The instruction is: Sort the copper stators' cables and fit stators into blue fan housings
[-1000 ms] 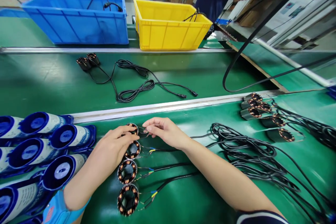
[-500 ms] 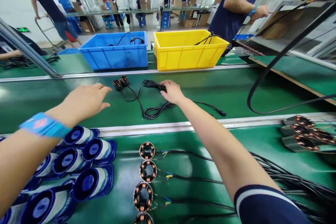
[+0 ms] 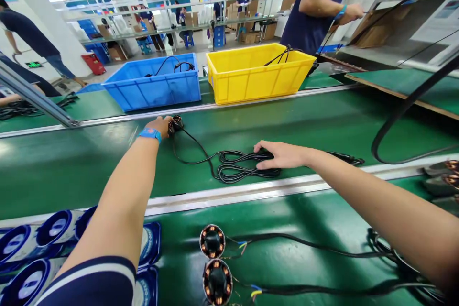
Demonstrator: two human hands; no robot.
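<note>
My left hand [image 3: 160, 125] reaches far across the green belt [image 3: 71, 167] and closes on a pair of small black motor stators [image 3: 175, 124]. From them a black cable [image 3: 201, 155] runs to a coiled bundle [image 3: 240, 168]. My right hand [image 3: 281, 154] lies on that bundle with its fingers stretched flat. Near me, two copper-wound stators [image 3: 213, 241] with coloured leads lie on the front bench.
A blue bin [image 3: 154, 87] and a yellow bin [image 3: 258, 74] stand behind the belt. A person in a dark blue shirt [image 3: 315, 5] works at the back right. Blue-capped cylinders [image 3: 25, 248] lie at the front left, more stators [image 3: 444, 177] and cables at the right.
My left hand has moved forward from mid-air onto the stator pair. The cable bundle and my right hand on it have come closer to me and to the right.
</note>
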